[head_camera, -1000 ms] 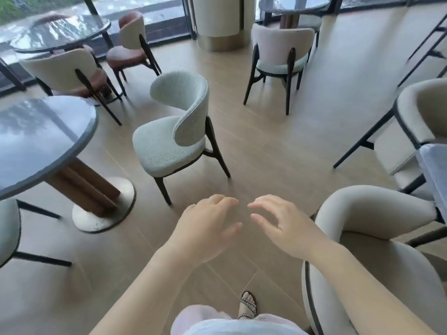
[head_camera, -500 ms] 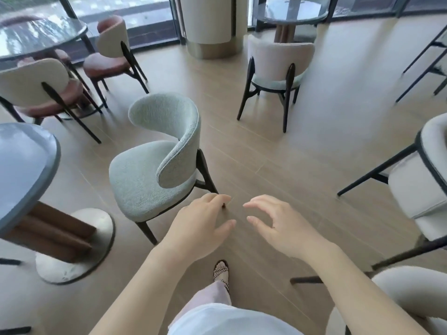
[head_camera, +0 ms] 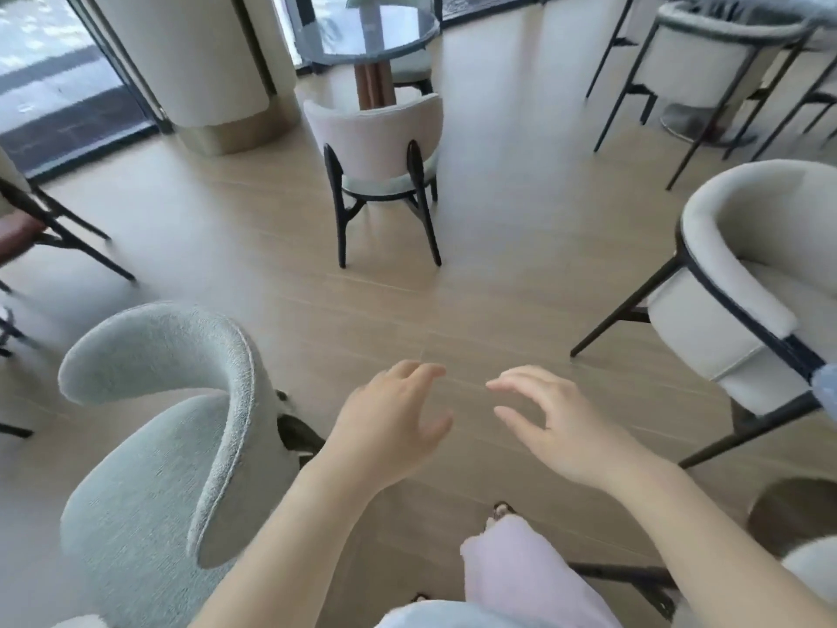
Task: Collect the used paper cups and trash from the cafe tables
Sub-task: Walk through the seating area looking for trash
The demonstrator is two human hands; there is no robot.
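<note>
Green chair (head_camera: 149, 451) now nearer, left hand (head_camera: 389, 435), right hand (head_camera: 559, 428) outstretched, grips open, empty.

The left hand (head_camera: 389, 428) and right hand (head_camera: 557, 428) hang side by side, apart, over the bare floor (head_camera: 498, 274) in the middle of the view, with a leg (head_camera: 521, 577) below them. A curved chair (head_camera: 172, 446) stands just left of the left arm, an armchair (head_camera: 752, 283) is off to the right, and straight ahead a third chair (head_camera: 378, 147) faces away, tucked against a round table (head_camera: 367, 34) behind it. A pillar (head_camera: 199, 65) rises left of that table, beside the window (head_camera: 50, 74) at far left, and another armchair (head_camera: 706, 52) sits at far right.
</note>
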